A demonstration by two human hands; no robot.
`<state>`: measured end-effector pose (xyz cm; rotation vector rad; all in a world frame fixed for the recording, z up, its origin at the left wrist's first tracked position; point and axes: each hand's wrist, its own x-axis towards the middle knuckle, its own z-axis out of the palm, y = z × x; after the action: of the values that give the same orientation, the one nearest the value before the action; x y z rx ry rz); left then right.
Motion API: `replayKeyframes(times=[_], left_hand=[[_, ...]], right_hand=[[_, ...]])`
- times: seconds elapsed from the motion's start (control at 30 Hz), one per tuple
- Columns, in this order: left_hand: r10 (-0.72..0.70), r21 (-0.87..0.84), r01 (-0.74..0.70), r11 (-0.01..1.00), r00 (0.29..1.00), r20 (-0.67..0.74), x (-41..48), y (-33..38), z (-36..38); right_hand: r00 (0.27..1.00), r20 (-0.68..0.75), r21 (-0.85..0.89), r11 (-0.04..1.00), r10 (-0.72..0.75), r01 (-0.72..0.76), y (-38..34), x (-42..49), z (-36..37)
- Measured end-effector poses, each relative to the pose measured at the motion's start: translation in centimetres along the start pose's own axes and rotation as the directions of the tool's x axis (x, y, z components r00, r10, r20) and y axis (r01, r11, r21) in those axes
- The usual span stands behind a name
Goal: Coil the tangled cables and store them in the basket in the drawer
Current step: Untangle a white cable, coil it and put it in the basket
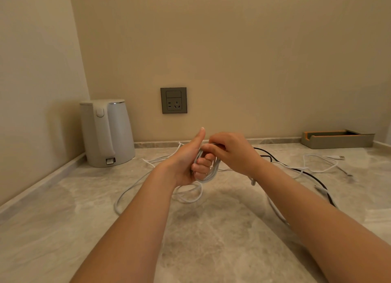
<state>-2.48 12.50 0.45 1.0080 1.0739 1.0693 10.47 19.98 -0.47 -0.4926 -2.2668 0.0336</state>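
Above the marble counter my left hand (191,160) holds a small coil of white cable (208,174), fingers curled through its loops and thumb pointing up. My right hand (230,151) pinches the same cable at the top of the coil. Loose white cable trails from the coil down onto the counter and off to the left (127,196). A black cable (304,171) and another white cable (317,162) lie tangled on the counter to the right. No drawer or basket is in view.
A white electric kettle (106,132) stands in the back left corner. A grey wall socket (174,100) sits behind my hands. A low grey tray with a wooden inside (336,139) rests at the back right against the wall.
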Motion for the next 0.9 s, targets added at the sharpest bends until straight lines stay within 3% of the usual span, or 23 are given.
replayKeyframes(times=[0.17,0.23,0.3,0.37,0.53,0.6,0.67,0.73,0.83,0.9], left_hand=[[0.057,-0.102,-0.072,0.992,0.988,-0.142,0.4,0.0,-0.5],[0.207,0.03,-0.206,0.978,0.943,-0.262,1.0,-0.4,-0.4],[0.415,0.275,-0.33,0.903,0.833,-0.366,1.8,-0.7,0.0],[0.549,0.448,-0.37,0.814,0.742,-0.385,2.2,-1.0,0.2],[0.567,0.553,-0.318,0.77,0.739,-0.365,2.7,-1.8,0.4],[0.642,0.631,-0.305,0.713,0.646,-0.413,2.8,-1.9,0.3],[0.729,0.734,-0.259,0.628,0.527,-0.437,2.7,-1.8,-0.4],[0.75,0.764,-0.222,0.605,0.48,-0.454,2.6,-1.6,-1.3],[0.701,0.725,-0.211,0.656,0.527,-0.481,2.7,-1.6,-2.1],[0.636,0.637,-0.257,0.726,0.602,-0.482,2.6,-1.6,-2.0]], right_hand=[[0.998,-0.054,0.015,0.999,0.045,-0.044,0.3,-0.2,0.9],[0.993,-0.077,0.037,0.996,0.088,-0.085,0.6,-0.3,1.3],[0.982,-0.131,0.078,0.989,0.136,-0.127,1.0,-0.4,1.4],[0.958,-0.197,0.142,0.973,0.208,-0.182,1.1,-0.5,1.3],[0.897,-0.263,0.192,0.93,0.355,-0.312,0.5,-0.7,1.9],[0.882,-0.263,0.206,0.916,0.392,-0.346,-0.1,-0.7,2.0],[0.879,-0.153,0.317,0.865,0.451,-0.389,-0.7,-0.4,1.8],[0.853,0.074,0.418,0.761,0.516,-0.497,-0.9,-0.1,1.0],[0.787,0.363,0.366,0.701,0.498,-0.612,-0.4,-0.2,-0.6],[0.803,0.378,0.285,0.767,0.462,-0.575,0.0,-0.4,-1.2]])
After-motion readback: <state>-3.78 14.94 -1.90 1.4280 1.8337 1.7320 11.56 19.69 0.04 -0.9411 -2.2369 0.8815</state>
